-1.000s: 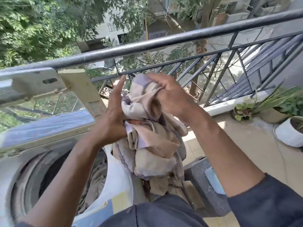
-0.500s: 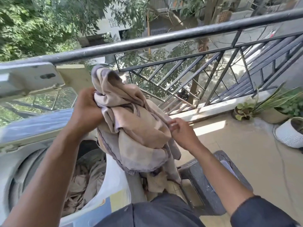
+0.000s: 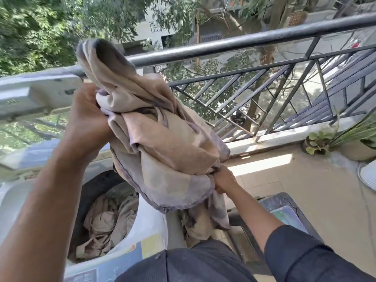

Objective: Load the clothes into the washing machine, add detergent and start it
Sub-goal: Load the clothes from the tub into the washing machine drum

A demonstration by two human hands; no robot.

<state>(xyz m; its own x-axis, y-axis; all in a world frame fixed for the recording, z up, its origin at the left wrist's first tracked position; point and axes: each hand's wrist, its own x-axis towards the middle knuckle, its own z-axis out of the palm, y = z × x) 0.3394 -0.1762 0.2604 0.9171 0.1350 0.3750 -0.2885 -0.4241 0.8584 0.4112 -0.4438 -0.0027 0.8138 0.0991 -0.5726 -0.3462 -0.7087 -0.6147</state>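
A bunched beige and grey cloth [image 3: 158,139] hangs in the air above the right edge of the top-loading washing machine [image 3: 150,226]. My left hand [image 3: 87,119] grips its upper end, raised in front of the machine's open lid [image 3: 32,94]. My right hand [image 3: 223,180] grips a lower fold of the same cloth, down to the right. Inside the drum [image 3: 101,218] lie several beige clothes. The cloth's tail trails down past the machine's right side.
A dark metal railing [image 3: 244,41] runs across the balcony behind the cloth. A dark stool [image 3: 284,202] with a light blue object stands right of the machine. Potted plants [image 3: 335,139] and a white pot [image 3: 368,176] sit at the far right on the tiled floor.
My left hand has lifted the cloth higher and to the left over the machine. My right hand has slid down from the top of the bundle to a lower fold.
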